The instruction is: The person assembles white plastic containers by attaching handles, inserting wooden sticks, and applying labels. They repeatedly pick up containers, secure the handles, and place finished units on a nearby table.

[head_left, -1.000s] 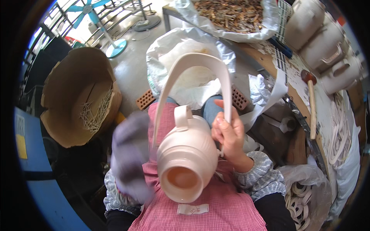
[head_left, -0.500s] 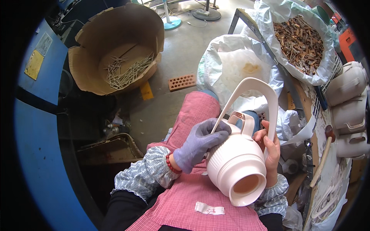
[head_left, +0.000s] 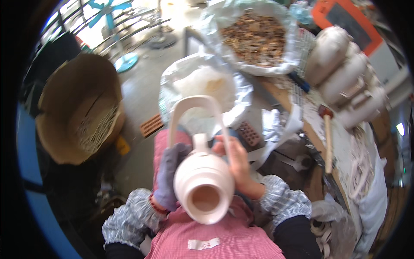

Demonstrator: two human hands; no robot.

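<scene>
A cream ribbed plastic jug [head_left: 202, 181] with a tall looped handle [head_left: 196, 108] lies over my lap, its round open end facing the camera. My left hand [head_left: 169, 175], in a purple-grey glove, presses against the jug's left side. My bare right hand [head_left: 236, 162] wraps the right side near the neck and the foot of the handle. Both hands hold the jug above a pink checked apron [head_left: 215, 239].
A cardboard box [head_left: 77, 108] of pale strips stands on the floor at left. Ahead lies an open plastic sack [head_left: 202, 82] of white material, and a sack [head_left: 254, 36] of brown scraps farther back. More cream jugs [head_left: 345, 73] and a mallet [head_left: 327, 138] rest on the bench at right.
The view has swung back to the right, so the cardboard box sits left again. The jug is centred over my lap, with the gloved hand lower on its left side.
</scene>
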